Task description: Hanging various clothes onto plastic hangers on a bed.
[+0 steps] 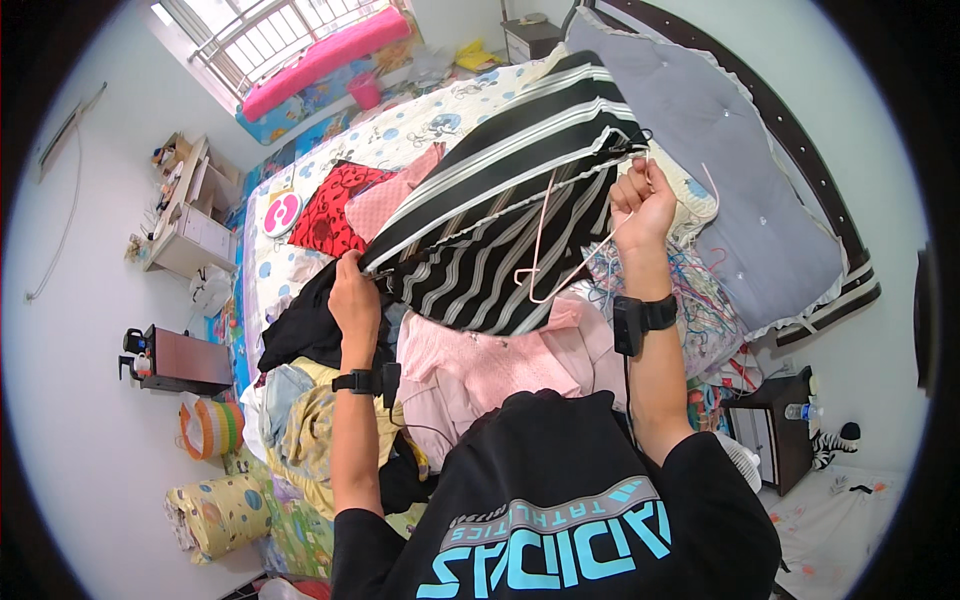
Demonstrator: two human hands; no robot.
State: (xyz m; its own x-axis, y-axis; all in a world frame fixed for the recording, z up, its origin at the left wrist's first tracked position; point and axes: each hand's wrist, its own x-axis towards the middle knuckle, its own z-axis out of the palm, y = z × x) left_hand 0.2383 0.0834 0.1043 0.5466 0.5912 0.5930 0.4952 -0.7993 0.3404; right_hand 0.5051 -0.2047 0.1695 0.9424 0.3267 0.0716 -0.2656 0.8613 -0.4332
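Note:
A black-and-white striped garment (500,235) is stretched between my hands above the bed, its opening edge facing me. My left hand (355,298) is closed, pinching the garment's near left corner. My right hand (643,208) is raised at the garment's far right corner and closed on a thin pale pink hanger (540,243). The hanger hangs across the front of the stripes, its hook sticking out to the right. Dark cloth at the corner meets my right fingertips; whether they grip it too, I cannot tell. Below the garment lies a pink knitted top (480,365).
Several tangled hangers (695,295) lie on the bed to the right, beside a grey padded cushion (730,150). Red patterned cloth (335,205) and a round pink-and-white fan (282,214) lie further off. Yellow clothes (310,430) are heaped at left. A dark nightstand (790,410) stands at right.

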